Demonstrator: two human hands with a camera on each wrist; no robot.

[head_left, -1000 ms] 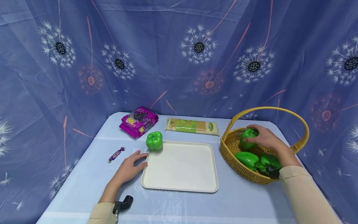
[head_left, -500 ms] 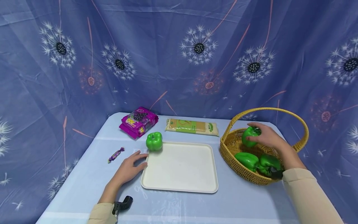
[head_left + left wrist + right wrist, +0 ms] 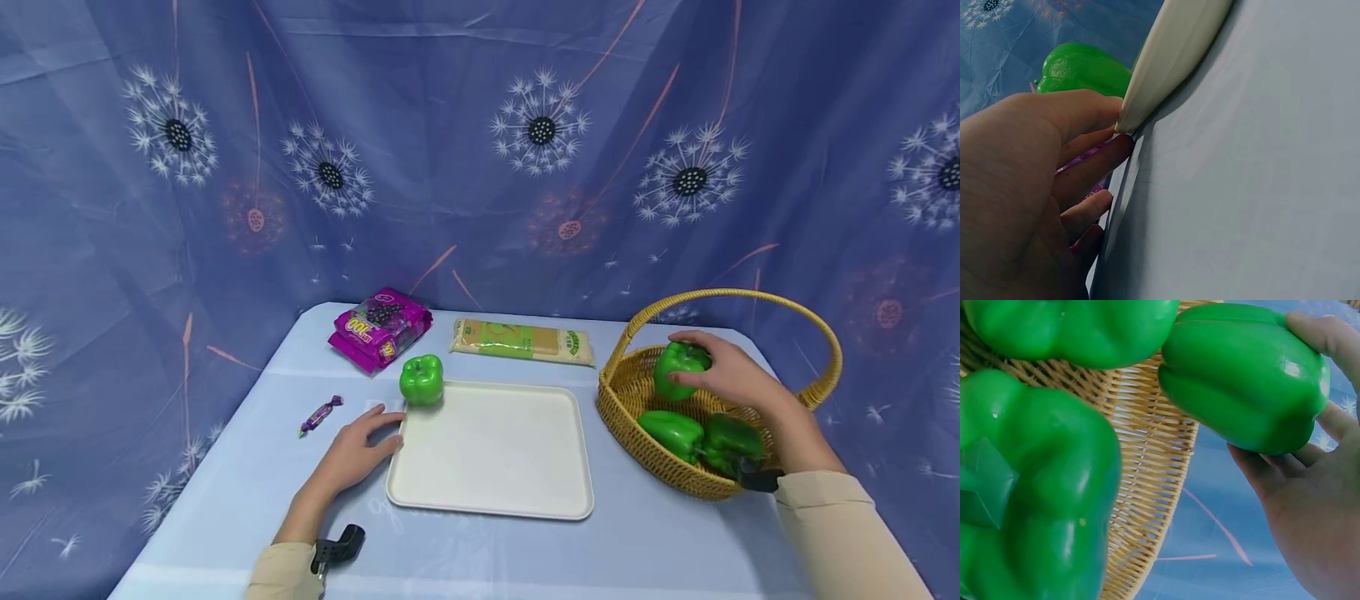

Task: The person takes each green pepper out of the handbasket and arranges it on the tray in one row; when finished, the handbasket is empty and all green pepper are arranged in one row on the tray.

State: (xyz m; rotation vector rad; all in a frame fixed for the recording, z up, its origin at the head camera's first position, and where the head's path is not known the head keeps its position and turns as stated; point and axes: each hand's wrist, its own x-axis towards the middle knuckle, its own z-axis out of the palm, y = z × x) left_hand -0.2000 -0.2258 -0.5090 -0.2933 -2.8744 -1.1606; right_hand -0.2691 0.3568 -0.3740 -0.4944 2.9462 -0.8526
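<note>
My right hand (image 3: 727, 367) grips a green bell pepper (image 3: 679, 371) over the back of the wicker basket (image 3: 637, 440), thumb on one side and fingers round the other. In the right wrist view this bell pepper (image 3: 1244, 378) hangs at the basket's rim. Beneath the hand two more green peppers (image 3: 672, 433) lie in the basket. My left hand (image 3: 356, 454) touches the left edge of the white tray (image 3: 491, 450); the left wrist view shows its thumb and relaxed fingertips against the tray's rim (image 3: 1166, 62). Another green bell pepper (image 3: 422, 380) sits at the tray's back left corner.
A purple snack bag (image 3: 381, 329) and a pack of noodles (image 3: 522, 342) lie along the back of the table. A small wrapped candy (image 3: 321, 415) is left of the tray. The basket's tall handle (image 3: 735, 293) arches over its opening.
My right hand has lifted the bell pepper slightly off its spot in the basket and moved a little right. The left hand stays at the tray's edge; the head view has shifted slightly.
</note>
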